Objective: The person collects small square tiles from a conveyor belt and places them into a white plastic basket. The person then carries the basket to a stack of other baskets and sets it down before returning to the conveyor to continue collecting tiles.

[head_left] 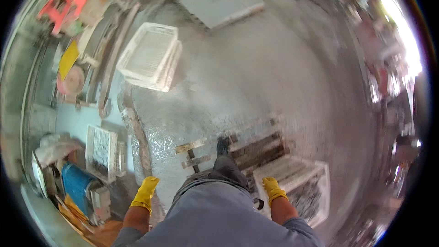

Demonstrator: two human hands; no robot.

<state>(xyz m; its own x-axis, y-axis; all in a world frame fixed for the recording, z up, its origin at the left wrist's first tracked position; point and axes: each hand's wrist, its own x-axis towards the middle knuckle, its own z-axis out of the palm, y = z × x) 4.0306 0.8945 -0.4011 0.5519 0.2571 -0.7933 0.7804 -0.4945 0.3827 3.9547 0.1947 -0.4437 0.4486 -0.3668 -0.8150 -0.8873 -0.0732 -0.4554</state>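
My left hand [146, 191], in a yellow rubber glove, hangs to the left of my body with its fingers curled in. Nothing shows in it. My right hand [273, 188], in a matching glove, is also curled with nothing visible in it. In the picture it overlaps the edge of a white plastic crate [320, 178] standing low at my right, but contact cannot be made out. A grey, blurred mass [305, 199] lies in that crate. Ahead of my dark boot [222, 146] are wooden slats [191, 146], and beside it a dark pallet [260, 152].
A stack of white crates [151, 52] stands ahead on the wet grey floor [256, 77]. Flat pale slabs [219, 7] lie beyond. At left are another filled white crate [100, 153], a blue container [77, 185], a raised strip [139, 142] and a red plastic stool [68, 2].
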